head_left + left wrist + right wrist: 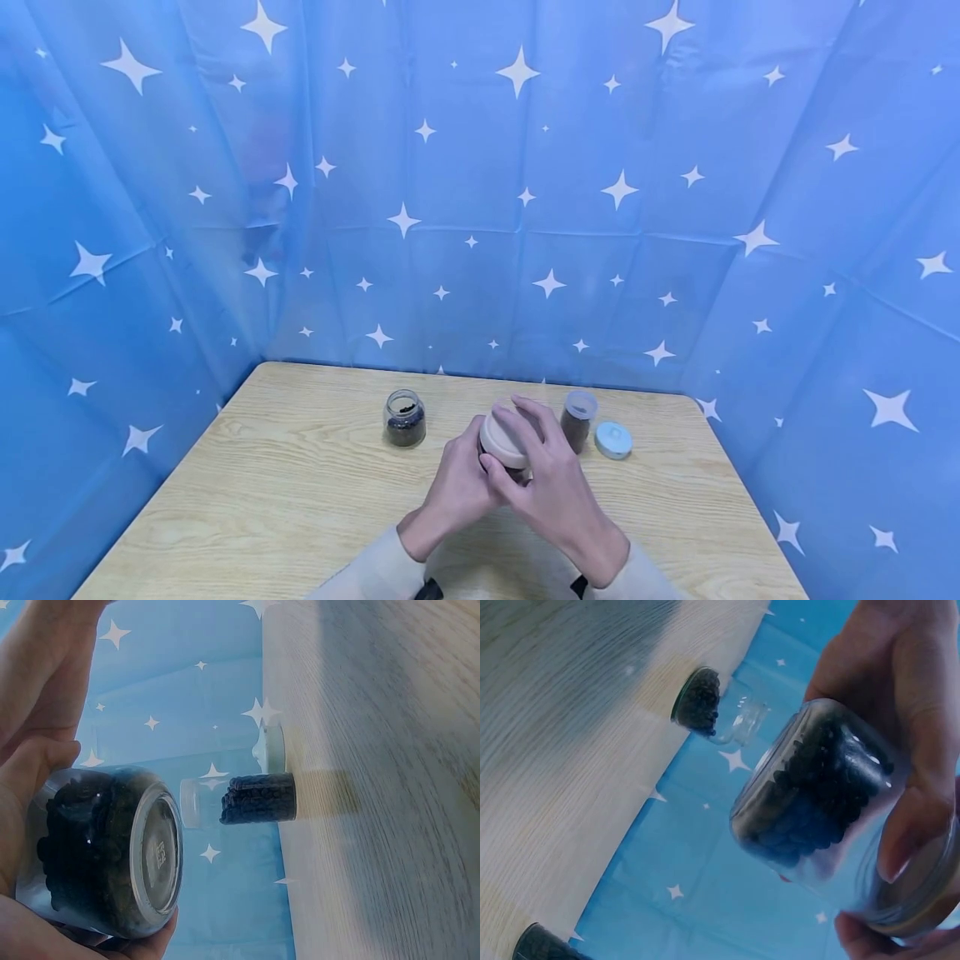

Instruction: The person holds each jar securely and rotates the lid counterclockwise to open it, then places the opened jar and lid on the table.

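Note:
Above the table, a clear jar [94,855] partly filled with dark pieces is held in both hands. My left hand [463,477] grips the jar's body, its fingers curled around the side. Across the jar's mouth sits a pale round lid [501,442], and my right hand [558,487] grips its rim with thumb and fingers. In the right wrist view the jar is tilted, and its base faces the table side. Whether the lid's thread is engaged cannot be seen.
An uncovered glass jar [405,423] with dark contents stands left of the hands. To their right stands a slim clear container [577,421], partly filled with dark pieces. Beside it lies a light-blue lid [613,440]. Behind the wooden table [300,467] hangs a starry blue curtain [465,167].

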Demonstrator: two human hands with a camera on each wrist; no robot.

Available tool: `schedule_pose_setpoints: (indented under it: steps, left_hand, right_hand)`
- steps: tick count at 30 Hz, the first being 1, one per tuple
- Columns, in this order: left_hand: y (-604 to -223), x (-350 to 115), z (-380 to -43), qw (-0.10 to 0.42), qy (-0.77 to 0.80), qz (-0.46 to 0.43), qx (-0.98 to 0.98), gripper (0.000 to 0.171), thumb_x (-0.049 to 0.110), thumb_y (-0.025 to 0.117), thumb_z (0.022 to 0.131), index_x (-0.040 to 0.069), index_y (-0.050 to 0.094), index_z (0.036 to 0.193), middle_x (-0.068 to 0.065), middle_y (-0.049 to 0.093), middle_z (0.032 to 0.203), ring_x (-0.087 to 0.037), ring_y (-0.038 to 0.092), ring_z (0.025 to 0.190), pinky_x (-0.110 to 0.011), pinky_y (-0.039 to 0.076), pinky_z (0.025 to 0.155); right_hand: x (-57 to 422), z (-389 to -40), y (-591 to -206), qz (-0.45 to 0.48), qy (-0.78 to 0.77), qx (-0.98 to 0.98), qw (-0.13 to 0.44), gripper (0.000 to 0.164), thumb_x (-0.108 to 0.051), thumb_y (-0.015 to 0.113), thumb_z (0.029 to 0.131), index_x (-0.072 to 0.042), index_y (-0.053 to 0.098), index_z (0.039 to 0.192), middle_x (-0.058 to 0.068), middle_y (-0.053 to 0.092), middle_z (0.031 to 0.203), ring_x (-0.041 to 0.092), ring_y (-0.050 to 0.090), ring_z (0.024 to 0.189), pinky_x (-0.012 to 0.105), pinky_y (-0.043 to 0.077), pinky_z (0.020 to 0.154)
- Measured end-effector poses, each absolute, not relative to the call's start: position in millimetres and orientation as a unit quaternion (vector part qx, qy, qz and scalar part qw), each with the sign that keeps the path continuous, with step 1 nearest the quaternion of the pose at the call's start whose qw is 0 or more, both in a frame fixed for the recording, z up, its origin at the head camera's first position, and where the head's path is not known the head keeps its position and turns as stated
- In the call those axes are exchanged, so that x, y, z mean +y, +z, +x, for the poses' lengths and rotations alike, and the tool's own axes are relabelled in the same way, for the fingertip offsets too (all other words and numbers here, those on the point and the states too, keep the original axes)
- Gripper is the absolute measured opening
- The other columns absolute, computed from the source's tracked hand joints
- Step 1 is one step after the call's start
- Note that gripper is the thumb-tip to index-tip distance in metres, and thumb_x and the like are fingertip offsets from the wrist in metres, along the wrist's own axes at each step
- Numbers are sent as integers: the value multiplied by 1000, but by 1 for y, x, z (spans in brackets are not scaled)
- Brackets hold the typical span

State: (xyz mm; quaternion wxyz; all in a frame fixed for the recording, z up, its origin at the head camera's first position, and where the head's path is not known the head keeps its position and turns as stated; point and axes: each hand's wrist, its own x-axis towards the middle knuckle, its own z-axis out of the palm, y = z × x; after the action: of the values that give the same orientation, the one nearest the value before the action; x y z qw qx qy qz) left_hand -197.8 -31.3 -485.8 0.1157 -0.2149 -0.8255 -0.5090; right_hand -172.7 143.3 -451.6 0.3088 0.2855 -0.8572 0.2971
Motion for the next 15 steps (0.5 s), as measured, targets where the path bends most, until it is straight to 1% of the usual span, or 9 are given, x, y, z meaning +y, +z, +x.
schedule_pose_setpoints:
  steps: [5, 11, 15]
  left_hand:
    - [-487, -31, -198, 118, -507, -218, -825, 71, 15, 100, 79, 8, 67, 142, -4, 83, 115, -19, 81, 102, -30, 67, 87]
    - [-487, -30, -198, 120, -506, -222, -825, 70, 14, 99, 79, 8, 67, 141, -4, 83, 114, -18, 81, 101, -30, 67, 87]
    - [-487, -30, -199, 118, -508, -224, -823, 69, 16, 101, 79, 9, 68, 139, -4, 83, 114, -17, 81, 101, -30, 67, 87]
  right_hand:
    - [144, -173, -453, 289, 290, -856, 315, 60, -27, 89, 104, -20, 68, 159, 23, 64, 158, 40, 74, 138, 51, 71, 99]
    - [146, -174, -453, 290, 296, -856, 308, 59, -29, 88, 104, -19, 69, 159, 20, 64, 159, 38, 72, 141, 51, 70, 103]
    - [148, -176, -454, 303, 307, -849, 306, 59, -25, 89, 103, -19, 69, 158, 21, 64, 159, 37, 73, 139, 53, 70, 103]
